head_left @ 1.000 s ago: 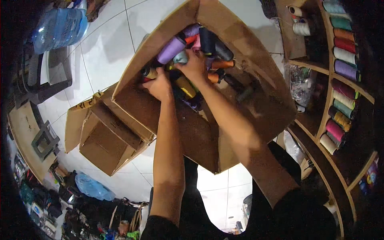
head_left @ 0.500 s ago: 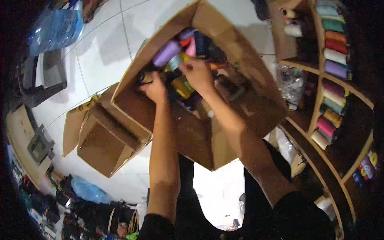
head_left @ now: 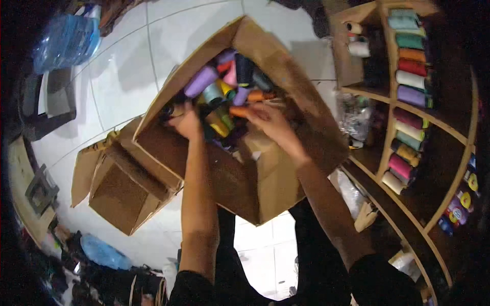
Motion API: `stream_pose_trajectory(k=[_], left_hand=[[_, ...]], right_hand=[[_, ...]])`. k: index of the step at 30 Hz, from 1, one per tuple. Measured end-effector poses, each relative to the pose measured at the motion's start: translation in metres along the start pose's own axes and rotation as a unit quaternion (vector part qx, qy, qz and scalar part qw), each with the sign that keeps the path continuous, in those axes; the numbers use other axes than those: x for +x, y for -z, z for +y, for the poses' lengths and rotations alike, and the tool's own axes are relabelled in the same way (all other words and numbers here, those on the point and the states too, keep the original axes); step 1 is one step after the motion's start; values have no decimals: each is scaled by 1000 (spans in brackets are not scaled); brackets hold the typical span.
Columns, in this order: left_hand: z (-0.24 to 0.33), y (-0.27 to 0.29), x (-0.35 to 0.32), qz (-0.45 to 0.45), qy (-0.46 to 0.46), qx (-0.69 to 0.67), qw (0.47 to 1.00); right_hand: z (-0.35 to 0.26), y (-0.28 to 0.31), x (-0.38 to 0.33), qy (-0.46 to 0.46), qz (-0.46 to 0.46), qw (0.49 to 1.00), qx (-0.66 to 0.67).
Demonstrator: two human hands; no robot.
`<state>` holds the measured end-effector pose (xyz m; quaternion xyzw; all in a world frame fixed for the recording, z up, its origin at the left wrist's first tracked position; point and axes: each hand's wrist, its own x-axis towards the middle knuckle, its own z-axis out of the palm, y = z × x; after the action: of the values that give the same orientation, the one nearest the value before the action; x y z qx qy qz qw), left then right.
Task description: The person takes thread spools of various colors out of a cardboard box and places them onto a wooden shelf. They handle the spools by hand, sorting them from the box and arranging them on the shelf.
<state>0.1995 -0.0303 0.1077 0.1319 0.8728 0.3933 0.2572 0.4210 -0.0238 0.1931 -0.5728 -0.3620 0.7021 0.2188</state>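
Note:
A large open cardboard box stands before me, with several thread spools heaped in its far part. Among them are a purple spool, a grey spool, a pink spool and a yellow spool. My left hand is inside the box by its left wall, thumb and fingers apart, slightly blurred; nothing shows between them. Over the middle of the heap, my right hand has its fingers closed at the end of an orange thread spool.
A smaller open cardboard box adjoins the large one on the left, on the tiled floor. Along the right runs a wooden shelf with rows of coloured spools. A blue plastic bag lies at the lower left.
My right hand has moved right and nearer me, with the orange spool now at its fingers. The left hand has shifted slightly left and nearer. The whole view has shifted a little.

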Motion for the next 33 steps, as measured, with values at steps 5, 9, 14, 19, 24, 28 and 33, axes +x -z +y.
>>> stream_pose_trajectory(k=[5, 9, 14, 19, 24, 28, 33], left_hand=[[34, -3, -30, 13, 65, 110, 992], [33, -7, -40, -2, 63, 154, 986], [5, 40, -17, -81, 93, 165, 979], [32, 6, -50, -129, 112, 143, 975], [38, 85, -59, -383, 246, -174, 873], [70, 99, -125, -530, 253, -232, 775], [123, 147, -183, -570, 212, -190, 771]], right_hand=[[47, -50, 108, 141, 190, 910, -341], [44, -70, 147, 47, 167, 858, -484], [-8, -118, 123, -2, 80, 872, -483], [8, -40, 123, -139, -47, 902, -406], [-53, -35, -46, -198, -144, 967, 75], [-77, 1, -160, 9, 7, 994, -112], [-173, 3, -258, -12, -15, 997, -76]])
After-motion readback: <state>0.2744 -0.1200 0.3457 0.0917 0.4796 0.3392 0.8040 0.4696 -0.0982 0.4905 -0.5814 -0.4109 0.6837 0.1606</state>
